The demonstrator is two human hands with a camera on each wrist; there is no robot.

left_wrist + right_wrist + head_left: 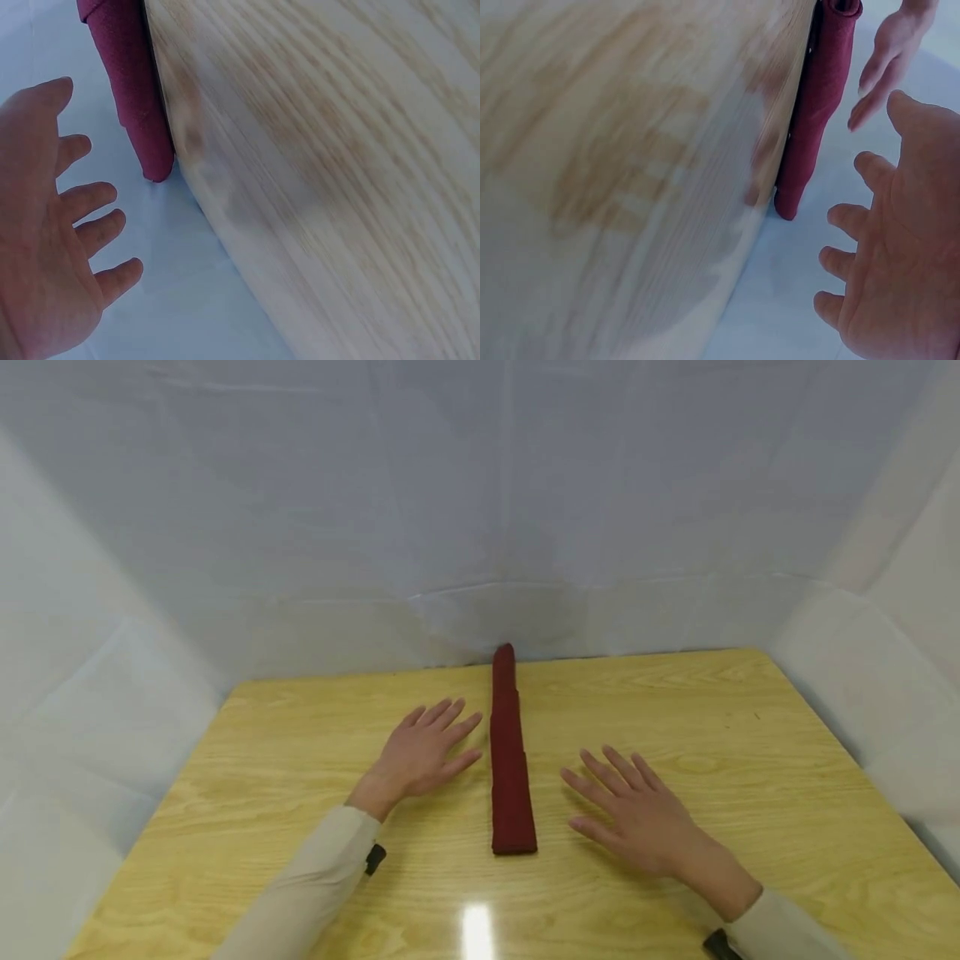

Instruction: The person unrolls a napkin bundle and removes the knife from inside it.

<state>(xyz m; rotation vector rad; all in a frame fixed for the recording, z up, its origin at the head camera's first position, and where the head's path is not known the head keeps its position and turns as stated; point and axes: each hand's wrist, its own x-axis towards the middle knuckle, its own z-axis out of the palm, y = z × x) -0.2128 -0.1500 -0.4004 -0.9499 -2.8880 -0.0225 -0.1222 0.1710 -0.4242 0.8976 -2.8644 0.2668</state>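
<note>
A long, narrow roll of dark red cloth [511, 760] lies lengthwise on the wooden table, its far end at the back edge. In the right wrist view, one end of the red roll [821, 105] shows a spiral of layers. My left hand [423, 752] hovers just left of the cloth, fingers spread, touching nothing. To the right, somewhat nearer the front, my right hand [637, 818] is held over the table with spread fingers, apart from the cloth. The left wrist view shows the roll [135, 90] beyond the fingertips of the left hand [52, 225].
The light wooden table [300, 735] has a bright reflection near its front. White sheeting [480, 510] hangs behind it and along both sides. A black strap piece [376, 858] shows at the left sleeve, and another [720, 945] at the right.
</note>
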